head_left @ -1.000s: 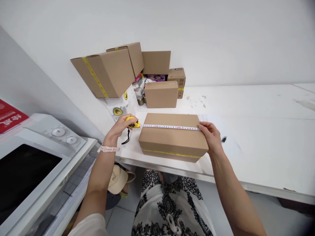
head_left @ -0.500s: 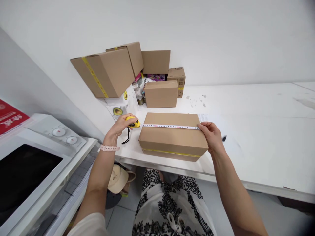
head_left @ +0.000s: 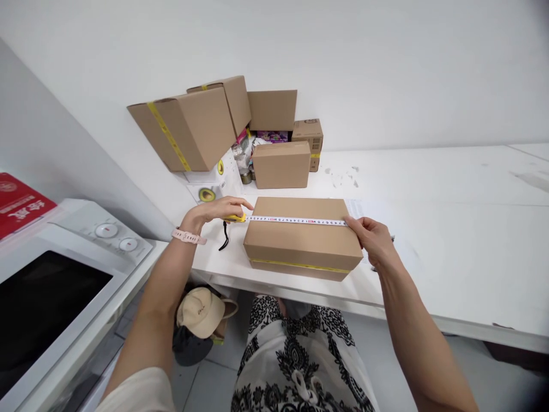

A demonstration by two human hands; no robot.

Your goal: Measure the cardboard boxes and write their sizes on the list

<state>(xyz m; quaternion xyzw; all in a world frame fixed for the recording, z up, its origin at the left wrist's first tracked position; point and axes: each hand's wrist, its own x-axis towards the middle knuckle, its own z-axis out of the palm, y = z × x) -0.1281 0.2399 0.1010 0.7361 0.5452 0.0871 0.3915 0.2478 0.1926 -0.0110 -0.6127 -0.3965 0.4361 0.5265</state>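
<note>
A brown cardboard box [head_left: 300, 243] with yellow tape along its near side lies on the white table. The white blade of a tape measure [head_left: 291, 220] stretches across its top from left to right. At the left end, my left hand [head_left: 217, 209] is closed over the yellow tape measure case [head_left: 237, 218], one finger reaching out to the box's left edge. A black wrist strap [head_left: 223, 236] dangles from the case. My right hand [head_left: 373, 237] pinches the blade's end at the box's right edge.
Taped boxes [head_left: 201, 129] are stacked at the back left on a white avocado-print carton [head_left: 208, 191]. A smaller box [head_left: 281, 165] stands behind the measured one. Printed paper [head_left: 354, 206] lies partly beneath it. A microwave [head_left: 60, 286] stands left; caps [head_left: 201, 312] sit below the table.
My left hand has shifted over the tape measure case, hiding more of it, and a finger now extends to the box edge. My right hand still holds the blade's end.
</note>
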